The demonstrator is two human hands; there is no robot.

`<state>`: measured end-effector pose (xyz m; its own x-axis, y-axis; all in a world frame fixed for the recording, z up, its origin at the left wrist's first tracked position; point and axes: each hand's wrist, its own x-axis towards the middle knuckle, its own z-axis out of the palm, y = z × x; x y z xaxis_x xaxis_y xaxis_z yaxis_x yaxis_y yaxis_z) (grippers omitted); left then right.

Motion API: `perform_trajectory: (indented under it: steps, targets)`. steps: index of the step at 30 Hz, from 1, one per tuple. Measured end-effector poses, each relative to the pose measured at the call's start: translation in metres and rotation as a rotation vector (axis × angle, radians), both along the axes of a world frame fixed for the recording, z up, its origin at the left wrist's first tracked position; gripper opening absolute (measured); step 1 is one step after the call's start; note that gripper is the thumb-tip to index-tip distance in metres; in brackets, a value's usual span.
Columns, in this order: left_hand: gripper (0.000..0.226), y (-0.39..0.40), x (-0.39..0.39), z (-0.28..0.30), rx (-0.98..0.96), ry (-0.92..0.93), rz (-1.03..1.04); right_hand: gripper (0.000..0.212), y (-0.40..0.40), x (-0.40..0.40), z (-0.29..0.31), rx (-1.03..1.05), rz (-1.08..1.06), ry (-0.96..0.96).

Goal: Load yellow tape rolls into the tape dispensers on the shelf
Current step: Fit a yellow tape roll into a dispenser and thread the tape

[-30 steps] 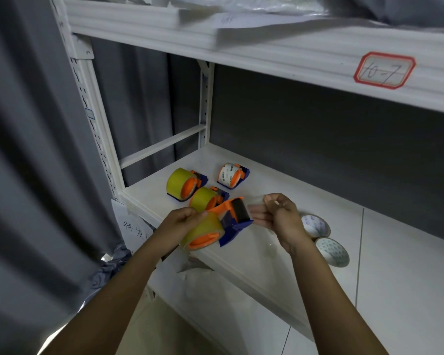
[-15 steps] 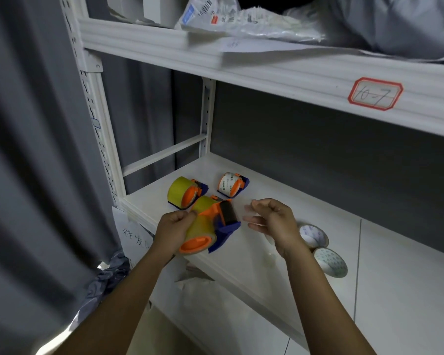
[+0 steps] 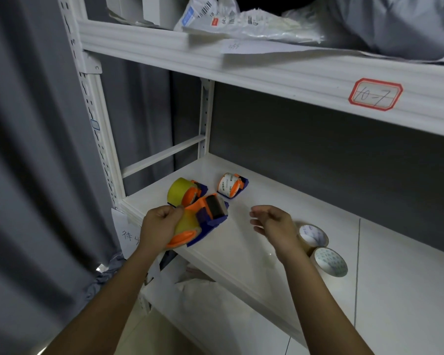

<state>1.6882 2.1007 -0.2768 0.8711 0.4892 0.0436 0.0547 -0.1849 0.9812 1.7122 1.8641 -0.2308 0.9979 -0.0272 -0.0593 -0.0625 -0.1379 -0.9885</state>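
Dispenser (image 3: 203, 221) looks light, rigid plastic, gripped around its yellow roll (image 3: 186, 222) by my left hand (image 3: 159, 226); right hand (image 3: 273, 224) loosely open, empty.

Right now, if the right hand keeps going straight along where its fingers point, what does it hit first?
Probably the orange-and-blue tape dispenser with a yellow roll gripped by the left hand. The right hand is open, fingers pointing left toward it across a bare stretch of white shelf. Depth is unclear from one view.
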Motion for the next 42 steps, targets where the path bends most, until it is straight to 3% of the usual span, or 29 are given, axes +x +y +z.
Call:
perform_trajectory:
  steps: [5,13,22,33,42]
  targets:
    - [0.042,-0.008,0.000,0.000,0.025,-0.040,-0.036,0.023,0.037,-0.007,0.004,-0.040,0.070,-0.146]
    - [0.045,-0.008,-0.002,-0.004,0.058,-0.080,-0.040,0.025,0.045,-0.009,0.002,0.091,0.079,-0.006]
    - [0.049,-0.014,-0.002,-0.005,0.091,-0.093,-0.013,0.023,0.038,-0.002,0.000,0.101,-0.039,-0.168]
    - [0.047,-0.018,-0.003,0.002,0.051,-0.111,-0.008,0.015,0.036,0.003,-0.001,0.247,0.023,-0.010]
    - [0.046,-0.017,-0.003,0.003,0.052,-0.117,-0.007,0.010,0.032,0.006,-0.001,0.187,0.017,-0.025]
